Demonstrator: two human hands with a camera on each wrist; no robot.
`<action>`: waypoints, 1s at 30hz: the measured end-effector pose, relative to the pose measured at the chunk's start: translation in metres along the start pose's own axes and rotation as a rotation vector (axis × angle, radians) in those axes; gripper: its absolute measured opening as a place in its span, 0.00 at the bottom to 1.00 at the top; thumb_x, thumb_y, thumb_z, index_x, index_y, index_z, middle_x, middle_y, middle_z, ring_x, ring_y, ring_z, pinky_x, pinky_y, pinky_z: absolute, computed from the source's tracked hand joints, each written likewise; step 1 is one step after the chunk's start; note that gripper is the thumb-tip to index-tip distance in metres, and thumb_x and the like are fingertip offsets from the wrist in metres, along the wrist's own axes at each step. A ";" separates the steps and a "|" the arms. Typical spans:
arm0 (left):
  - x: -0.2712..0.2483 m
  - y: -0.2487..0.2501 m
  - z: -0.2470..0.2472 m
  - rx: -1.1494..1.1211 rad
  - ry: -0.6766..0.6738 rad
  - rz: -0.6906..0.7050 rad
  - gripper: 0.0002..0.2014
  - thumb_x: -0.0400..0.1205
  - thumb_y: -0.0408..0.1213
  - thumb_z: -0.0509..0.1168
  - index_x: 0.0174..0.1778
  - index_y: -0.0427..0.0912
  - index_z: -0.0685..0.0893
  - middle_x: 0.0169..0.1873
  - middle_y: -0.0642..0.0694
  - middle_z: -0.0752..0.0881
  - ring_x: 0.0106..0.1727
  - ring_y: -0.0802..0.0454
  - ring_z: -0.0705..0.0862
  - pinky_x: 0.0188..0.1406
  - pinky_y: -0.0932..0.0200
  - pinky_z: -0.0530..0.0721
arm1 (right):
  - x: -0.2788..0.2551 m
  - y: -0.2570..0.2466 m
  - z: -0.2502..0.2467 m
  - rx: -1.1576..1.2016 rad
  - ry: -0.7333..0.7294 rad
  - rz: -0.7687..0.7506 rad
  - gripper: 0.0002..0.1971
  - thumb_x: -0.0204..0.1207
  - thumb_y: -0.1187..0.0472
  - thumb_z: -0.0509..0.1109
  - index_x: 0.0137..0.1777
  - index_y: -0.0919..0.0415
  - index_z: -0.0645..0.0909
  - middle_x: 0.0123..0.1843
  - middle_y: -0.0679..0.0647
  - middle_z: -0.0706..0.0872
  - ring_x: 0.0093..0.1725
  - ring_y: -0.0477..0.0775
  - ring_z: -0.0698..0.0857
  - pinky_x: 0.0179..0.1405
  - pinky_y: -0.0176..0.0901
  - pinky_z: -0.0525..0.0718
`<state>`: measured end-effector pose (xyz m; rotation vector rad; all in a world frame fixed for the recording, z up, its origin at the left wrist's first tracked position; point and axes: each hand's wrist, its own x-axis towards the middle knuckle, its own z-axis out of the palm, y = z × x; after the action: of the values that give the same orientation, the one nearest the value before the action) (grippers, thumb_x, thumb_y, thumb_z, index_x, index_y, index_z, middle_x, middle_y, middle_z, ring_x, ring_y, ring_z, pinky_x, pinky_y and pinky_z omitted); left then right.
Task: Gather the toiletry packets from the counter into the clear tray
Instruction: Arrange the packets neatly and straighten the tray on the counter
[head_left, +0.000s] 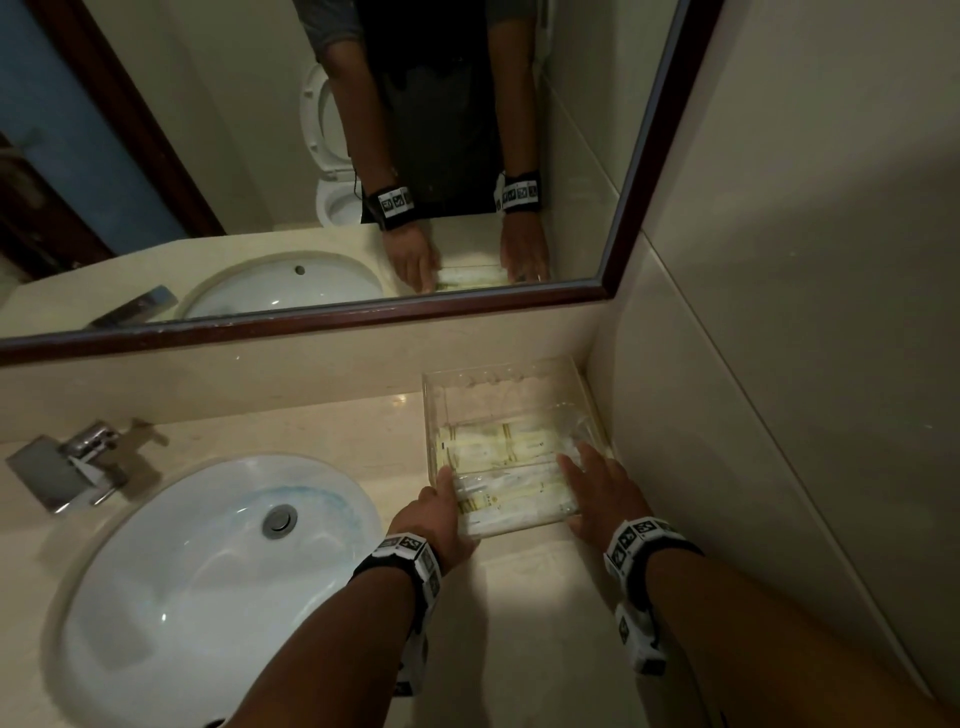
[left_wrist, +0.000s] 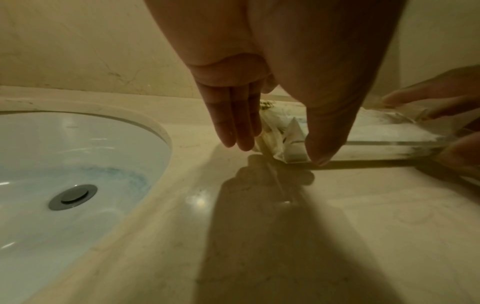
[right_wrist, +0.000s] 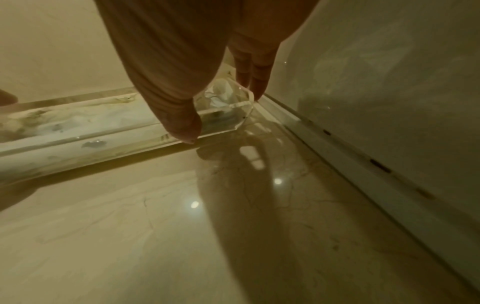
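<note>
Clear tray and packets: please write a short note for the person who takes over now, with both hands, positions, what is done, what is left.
Left hand: straight fingers along the clear tray at its near left corner, gripping nothing.
Right hand: open, fingers at the tray's near right corner.
Toiletry packets: lying inside the tray, which stands on the counter in the corner by the wall.
Done: no loose packets visible on the counter.
Left: probably only squaring the tray, then letting go.

A dim bathroom, seen at the vanity.
A white oval undermount basin (head_left: 208, 561) with chrome tap (head_left: 78, 462) sits lower left in the glossy beige marble counter (head_left: 519, 623); the dark-wood-framed wall mirror (head_left: 660, 156) reflects a white toilet (head_left: 324, 135) at top.
</note>
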<state>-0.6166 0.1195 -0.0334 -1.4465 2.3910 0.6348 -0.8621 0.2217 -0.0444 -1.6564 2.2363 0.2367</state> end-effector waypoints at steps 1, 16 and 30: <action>0.000 0.000 0.000 0.003 0.001 -0.002 0.54 0.73 0.61 0.69 0.85 0.46 0.41 0.66 0.40 0.77 0.60 0.40 0.83 0.58 0.48 0.83 | 0.000 -0.001 0.000 0.004 0.001 0.005 0.48 0.76 0.48 0.71 0.87 0.40 0.42 0.89 0.49 0.39 0.84 0.64 0.54 0.80 0.58 0.67; 0.003 0.009 -0.026 0.282 0.138 0.085 0.33 0.76 0.54 0.72 0.73 0.44 0.69 0.67 0.42 0.73 0.65 0.41 0.73 0.56 0.47 0.81 | 0.004 -0.014 -0.014 -0.198 0.145 0.041 0.39 0.76 0.42 0.68 0.84 0.43 0.54 0.84 0.51 0.60 0.81 0.58 0.61 0.75 0.64 0.61; 0.019 0.006 -0.028 0.267 0.144 0.183 0.35 0.79 0.41 0.66 0.83 0.52 0.61 0.82 0.44 0.62 0.80 0.40 0.63 0.71 0.44 0.74 | 0.022 -0.011 -0.011 -0.198 0.172 -0.008 0.38 0.79 0.42 0.66 0.86 0.44 0.53 0.87 0.53 0.57 0.79 0.60 0.65 0.72 0.59 0.68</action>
<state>-0.6310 0.0936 -0.0157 -1.2086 2.6201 0.2427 -0.8597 0.1951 -0.0412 -1.8499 2.3989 0.3349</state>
